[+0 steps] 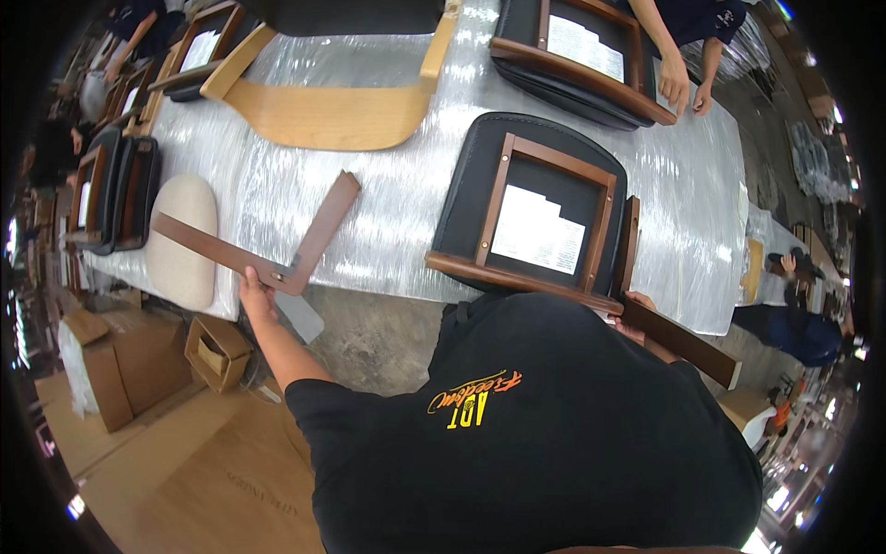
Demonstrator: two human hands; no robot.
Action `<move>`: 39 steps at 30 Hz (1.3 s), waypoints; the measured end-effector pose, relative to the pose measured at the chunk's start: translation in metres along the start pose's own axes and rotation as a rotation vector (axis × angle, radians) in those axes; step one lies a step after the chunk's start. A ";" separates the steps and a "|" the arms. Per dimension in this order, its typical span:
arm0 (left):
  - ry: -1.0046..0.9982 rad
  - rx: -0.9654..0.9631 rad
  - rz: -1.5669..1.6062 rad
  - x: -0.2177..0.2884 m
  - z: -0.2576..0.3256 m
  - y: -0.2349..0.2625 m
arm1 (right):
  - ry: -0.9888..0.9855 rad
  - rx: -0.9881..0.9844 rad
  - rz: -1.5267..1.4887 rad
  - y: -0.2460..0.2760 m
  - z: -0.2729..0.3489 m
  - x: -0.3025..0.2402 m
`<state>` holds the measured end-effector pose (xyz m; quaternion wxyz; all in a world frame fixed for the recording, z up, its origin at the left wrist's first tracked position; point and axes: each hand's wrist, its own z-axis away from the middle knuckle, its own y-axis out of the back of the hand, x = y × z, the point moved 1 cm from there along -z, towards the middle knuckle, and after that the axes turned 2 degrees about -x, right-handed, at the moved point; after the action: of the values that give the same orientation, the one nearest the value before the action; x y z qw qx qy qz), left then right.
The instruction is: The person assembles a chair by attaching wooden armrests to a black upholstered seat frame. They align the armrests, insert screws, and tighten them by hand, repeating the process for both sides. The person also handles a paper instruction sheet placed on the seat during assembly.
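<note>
Evidently, frame (526, 275) sits on seat (472, 189). I see left hand (256, 297) pinching loose leg (318, 235), right hand (635, 331) gripping second leg (688, 344) beside seat; both look unfitted, I judge.

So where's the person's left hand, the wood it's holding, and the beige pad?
Left hand (257, 294): head view, middle of the hand.
Wood (231, 253): head view, its left leg.
Beige pad (184, 273): head view, its lower part.

right hand (631, 332): partly behind brown frame (683, 342) | black panel (351, 17): cut by top edge | label (540, 231): print too small
</note>
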<state>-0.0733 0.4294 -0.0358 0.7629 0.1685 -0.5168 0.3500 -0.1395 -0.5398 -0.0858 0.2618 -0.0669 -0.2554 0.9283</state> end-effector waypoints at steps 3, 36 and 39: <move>0.253 0.175 -0.145 -0.044 -0.017 -0.012 | 0.182 0.166 0.216 0.026 -0.015 0.004; -0.728 -1.106 -1.475 -0.072 0.112 -0.710 | 0.588 0.304 0.120 -0.052 0.051 -0.010; -0.848 -1.018 -1.418 -0.037 0.140 -0.697 | 0.667 0.318 0.127 -0.036 0.061 -0.029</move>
<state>0.3183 -0.1574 0.0614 0.5287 0.2029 -0.6171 -0.5464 -0.1143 -0.5552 -0.0155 0.2797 -0.3399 -0.0041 0.8979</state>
